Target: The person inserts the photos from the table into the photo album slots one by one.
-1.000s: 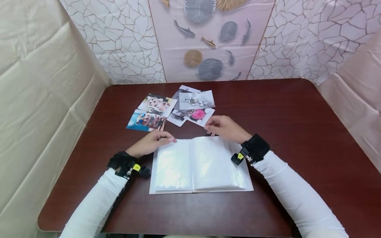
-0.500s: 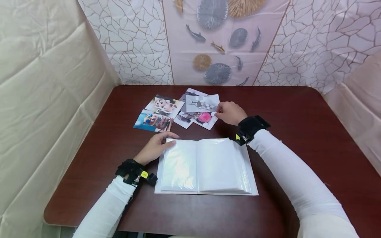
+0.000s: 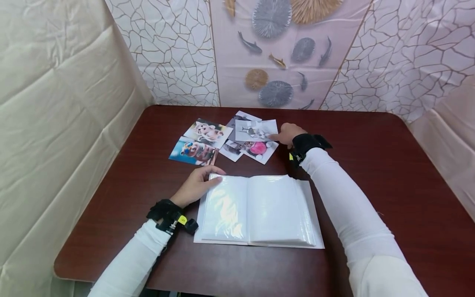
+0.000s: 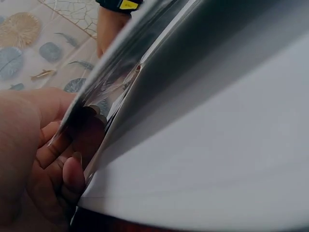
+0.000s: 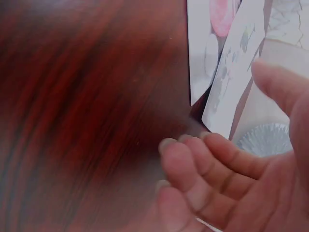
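Note:
An open photo album (image 3: 274,210) with clear plastic sleeves lies on the table in the head view. My left hand (image 3: 194,185) holds its top left corner, thumb over the sleeve and fingers behind. In the left wrist view, sleeve edges (image 4: 128,82) stand lifted between that hand's thumb and curled fingers. Beyond the album, my right hand (image 3: 292,134) reaches to the right end of a pale photo (image 3: 246,127). The right wrist view has its thumb at that photo's edge, the other fingers loosely bent with nothing between them. A photo with a pink shape (image 3: 258,148) lies partly under the pale one.
Two colour photos, a pale pink animal figure (image 3: 205,132) and a blue-toned one (image 3: 191,152), lie left of the pile. More photos (image 3: 231,152) show from under it. The brown table (image 3: 375,165) meets a patterned backdrop (image 3: 276,93) behind.
My right hand has moved from the album's top edge up to the pale photo's right end. The left hand stays at the album's corner. The head view has shifted slightly.

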Action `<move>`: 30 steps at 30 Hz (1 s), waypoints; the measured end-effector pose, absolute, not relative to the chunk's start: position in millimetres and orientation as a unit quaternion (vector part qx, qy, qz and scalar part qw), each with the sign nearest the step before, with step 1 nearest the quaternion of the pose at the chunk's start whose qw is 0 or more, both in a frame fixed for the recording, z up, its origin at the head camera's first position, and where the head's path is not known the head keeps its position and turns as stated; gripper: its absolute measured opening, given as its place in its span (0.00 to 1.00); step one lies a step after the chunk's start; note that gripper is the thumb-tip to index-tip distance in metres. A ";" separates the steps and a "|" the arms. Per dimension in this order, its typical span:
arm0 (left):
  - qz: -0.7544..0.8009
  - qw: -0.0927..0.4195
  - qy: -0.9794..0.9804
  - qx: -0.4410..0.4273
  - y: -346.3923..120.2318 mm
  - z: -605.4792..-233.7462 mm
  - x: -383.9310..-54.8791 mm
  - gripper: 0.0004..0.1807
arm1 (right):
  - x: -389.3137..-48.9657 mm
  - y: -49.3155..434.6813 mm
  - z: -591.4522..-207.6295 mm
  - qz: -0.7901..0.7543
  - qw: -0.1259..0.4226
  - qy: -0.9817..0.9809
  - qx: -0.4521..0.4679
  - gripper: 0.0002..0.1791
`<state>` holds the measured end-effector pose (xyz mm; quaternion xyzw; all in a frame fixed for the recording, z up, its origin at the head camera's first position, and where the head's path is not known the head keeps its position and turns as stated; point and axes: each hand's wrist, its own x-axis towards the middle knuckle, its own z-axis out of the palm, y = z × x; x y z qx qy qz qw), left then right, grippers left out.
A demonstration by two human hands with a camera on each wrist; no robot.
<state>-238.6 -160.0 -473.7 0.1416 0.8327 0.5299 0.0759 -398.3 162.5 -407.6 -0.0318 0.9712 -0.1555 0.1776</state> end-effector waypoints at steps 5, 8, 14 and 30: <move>0.523 0.071 0.837 0.147 -161.4 -472.1 -239.0 0.10 | -410.2 154.7 -411.7 -0.169 0.218 0.961 -0.015 0.37; 0.516 0.067 0.841 0.146 -161.8 -472.6 -237.3 0.10 | -417.5 151.2 -418.8 -0.178 0.225 0.958 -0.002 0.39; 0.503 0.061 0.848 0.157 -158.0 -471.3 -239.5 0.10 | -429.6 156.8 -430.0 -0.202 0.228 0.952 0.017 0.36; 0.480 0.051 0.861 0.162 -155.7 -468.4 -252.1 0.10 | -412.5 163.9 -421.3 -0.230 0.189 0.955 0.008 0.32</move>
